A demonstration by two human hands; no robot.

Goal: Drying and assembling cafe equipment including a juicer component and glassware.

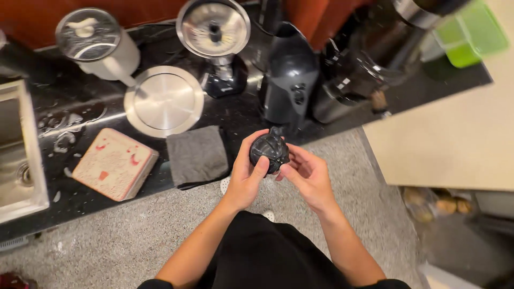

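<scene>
My left hand (246, 174) grips a small round black ribbed part (269, 151), thumb across its front. My right hand (308, 174) touches the same part from the right, fingers curled beside and under it. Both hands hold it in front of my body, above the speckled floor and just off the black counter's front edge. Directly beyond the part stands a dark grey juicer body (289, 80).
On the wet black counter (80, 115) lie a folded grey cloth (197, 155), a pinkish sponge block (115, 163), a round steel lid (164, 100), a white lidded jug (99, 45) and a steel strainer bowl (214, 29). A sink (16, 155) is at left, a beige counter (455, 144) at right.
</scene>
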